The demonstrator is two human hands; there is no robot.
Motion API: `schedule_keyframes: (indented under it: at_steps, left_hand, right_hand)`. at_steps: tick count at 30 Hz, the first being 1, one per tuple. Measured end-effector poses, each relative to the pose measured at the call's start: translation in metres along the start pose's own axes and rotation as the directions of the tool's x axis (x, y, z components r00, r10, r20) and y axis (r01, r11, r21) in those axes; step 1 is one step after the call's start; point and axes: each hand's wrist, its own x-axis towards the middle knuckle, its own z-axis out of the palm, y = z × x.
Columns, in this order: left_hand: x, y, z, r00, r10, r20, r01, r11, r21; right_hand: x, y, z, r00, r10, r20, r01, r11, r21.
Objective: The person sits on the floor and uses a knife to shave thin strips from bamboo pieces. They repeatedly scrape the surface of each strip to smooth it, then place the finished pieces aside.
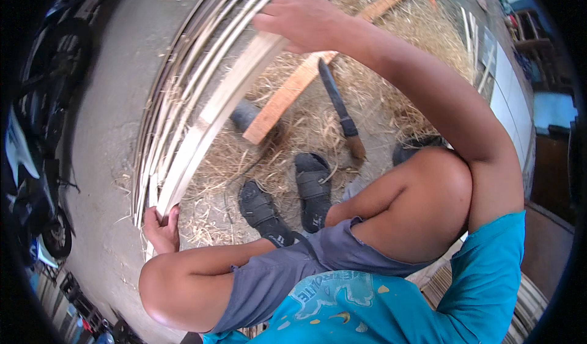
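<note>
A long pale wooden slat (pixel 227 92) runs slantwise from beside my left knee up to the top of the view. My left hand (pixel 162 229) is closed round its near end, thumb on the inner side. Farther up, my right hand (pixel 304 21) reaches across and wraps over the slat from above; its fingertips are partly hidden. Several long thin strips (pixel 183 102) lie on the floor just left of the slat, side by side. Right of the slat, a knife (pixel 335 96) with a dark blade and wooden handle rests on the ground, touched by neither hand.
An orange-brown wooden plank (pixel 287 96) lies across a dark round object (pixel 246 115). Curly shavings (pixel 373 78) cover the floor around my sandalled feet (pixel 313 188). Motorcycles (pixel 58 69) stand along the left side. White tiles (pixel 510 81) and furniture (pixel 550 154) are at the right.
</note>
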Motion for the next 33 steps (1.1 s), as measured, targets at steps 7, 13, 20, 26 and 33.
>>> schedule_keyframes:
  at_steps: [7,13,20,26,33]
  left_hand:
    - [-0.008,-0.031,0.007,0.995,0.077,-0.060,-0.057,0.958,0.282]
    - [-0.016,-0.022,0.011,0.978,0.092,0.187,-0.140,0.954,0.264]
    - [-0.037,0.033,-0.025,0.951,-0.109,0.289,0.036,0.969,0.245]
    - [-0.044,-0.012,-0.005,0.962,-0.050,0.268,0.040,0.998,0.041]
    - [-0.046,-0.032,0.012,0.943,-0.025,0.331,0.069,0.990,-0.124]
  right_hand:
    - [-0.008,-0.014,0.003,0.975,-0.009,0.220,-0.016,0.994,0.111]
    - [-0.019,0.001,0.006,0.945,-0.093,0.314,0.031,0.980,0.199]
    - [-0.008,-0.013,-0.048,0.902,-0.236,0.362,0.161,0.961,0.225]
    - [-0.006,-0.015,-0.036,0.915,-0.146,0.376,0.056,0.969,0.240]
    - [-0.008,-0.021,-0.035,0.891,-0.121,0.438,0.012,0.970,0.244]
